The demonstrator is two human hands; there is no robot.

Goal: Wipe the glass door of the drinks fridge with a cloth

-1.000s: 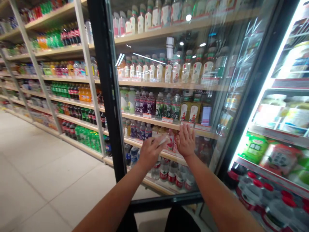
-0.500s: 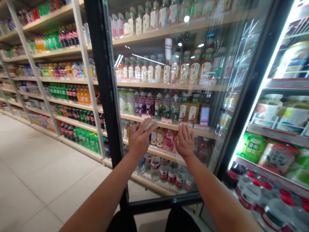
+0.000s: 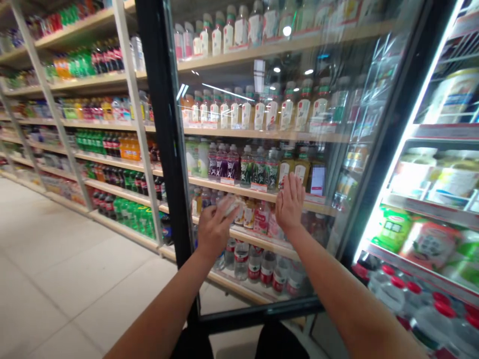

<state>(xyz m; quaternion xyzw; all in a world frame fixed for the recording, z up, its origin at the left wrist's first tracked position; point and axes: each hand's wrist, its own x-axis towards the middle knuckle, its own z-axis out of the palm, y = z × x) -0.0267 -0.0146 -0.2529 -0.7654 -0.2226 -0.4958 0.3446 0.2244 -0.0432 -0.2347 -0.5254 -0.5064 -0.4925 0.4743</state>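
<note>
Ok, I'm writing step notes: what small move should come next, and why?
Perhaps slide the pale wad lightly across the glass door: the left hand holds the wad close to the door, while the right hand seems braced flat there.

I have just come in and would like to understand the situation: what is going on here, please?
A person has both hands up at a black-framed glass door, which stands open beside a lit cooler. The left hand holds something small and whitish, perhaps a cloth or tissue, at the glass. The right hand holds nothing; its palm is toward the glass, fingers upward, seemingly resting on it. Rows of drink bottles show through the door.
</note>
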